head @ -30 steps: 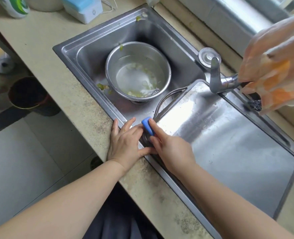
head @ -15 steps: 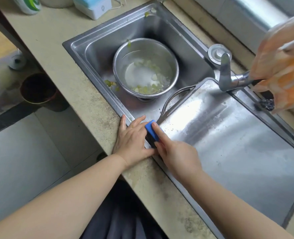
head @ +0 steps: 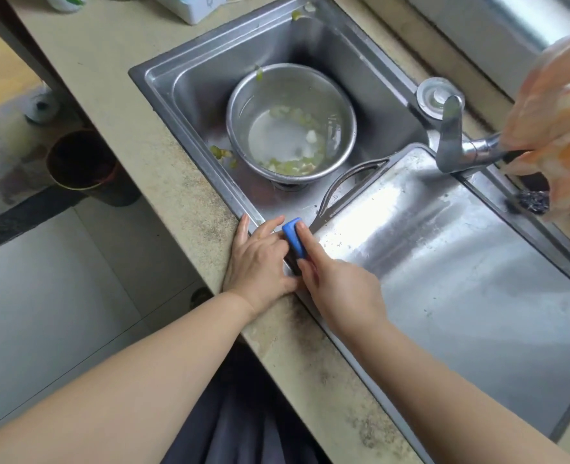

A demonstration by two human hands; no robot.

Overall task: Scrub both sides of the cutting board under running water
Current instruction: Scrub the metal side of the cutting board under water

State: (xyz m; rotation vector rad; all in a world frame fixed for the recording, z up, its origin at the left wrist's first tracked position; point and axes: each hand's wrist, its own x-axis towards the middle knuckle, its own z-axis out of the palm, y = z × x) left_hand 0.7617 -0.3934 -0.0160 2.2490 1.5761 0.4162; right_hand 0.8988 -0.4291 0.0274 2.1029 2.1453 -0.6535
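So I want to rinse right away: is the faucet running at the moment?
Off, it seems: no stream shows under the faucet spout, and none lands on the cutting board.

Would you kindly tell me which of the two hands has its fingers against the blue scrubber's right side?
The right hand; its fingers lie along the blue scrubber over the steel cutting board, while the left hand rests on the sink's rim.
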